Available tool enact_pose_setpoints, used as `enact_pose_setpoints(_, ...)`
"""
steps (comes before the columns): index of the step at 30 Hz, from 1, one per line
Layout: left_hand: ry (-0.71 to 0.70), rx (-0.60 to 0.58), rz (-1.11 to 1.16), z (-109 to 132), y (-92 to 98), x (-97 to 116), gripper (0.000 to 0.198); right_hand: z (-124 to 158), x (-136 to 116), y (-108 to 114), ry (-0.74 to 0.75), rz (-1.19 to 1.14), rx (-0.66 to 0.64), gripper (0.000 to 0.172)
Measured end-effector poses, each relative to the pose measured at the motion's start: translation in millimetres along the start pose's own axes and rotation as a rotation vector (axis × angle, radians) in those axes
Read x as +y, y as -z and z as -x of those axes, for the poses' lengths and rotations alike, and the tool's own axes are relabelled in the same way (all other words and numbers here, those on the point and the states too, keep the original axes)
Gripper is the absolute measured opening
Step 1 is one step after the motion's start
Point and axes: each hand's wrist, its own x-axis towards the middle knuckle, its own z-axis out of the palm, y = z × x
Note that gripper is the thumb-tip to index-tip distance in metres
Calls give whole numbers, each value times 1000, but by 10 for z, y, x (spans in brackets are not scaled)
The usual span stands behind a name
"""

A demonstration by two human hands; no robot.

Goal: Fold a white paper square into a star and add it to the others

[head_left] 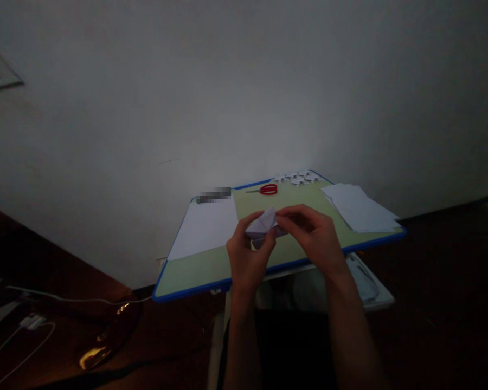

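Observation:
Both my hands hold a small folded white paper piece (265, 223) just above the near part of a green table (195, 268) with a blue rim. My left hand (248, 257) grips the piece from below and the left, fingers curled round it. From the right, my right hand (314, 234) pinches its upper edge with thumb and fingertips. Part of the paper is hidden behind my fingers.
A white sheet (205, 227) lies on the table's left side, a stack of white sheets (360, 208) on the right. Red-handled scissors (267, 189) and several small folded paper shapes (296, 177) lie at the far edge by the wall. White cables (32, 325) run over the dark floor at left.

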Motion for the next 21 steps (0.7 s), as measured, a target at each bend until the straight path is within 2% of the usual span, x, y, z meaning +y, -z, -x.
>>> enact_pose_setpoints(4, 115, -44, 109, -10, 36, 22, 43, 8, -8, 78, 81, 132, -97, 9)
enact_pose_setpoints(10, 187, -76, 200, -27, 71, 16, 48, 9, -64, 94, 269, 312, -135, 11)
enact_pose_setpoints(14, 259, -105, 243, -22, 98, 17, 49, 20, -81, 86, 317, 330, -168, 14)
enact_pose_setpoints(18, 294, -119, 189, -11, 127, 25, 44, 35, -78, 100, 364, 367, -197, 16)
enact_pose_setpoints(21, 317, -177, 207, -11, 146, 6, 40, 43, -79, 127, 382, 406, -239, 20)
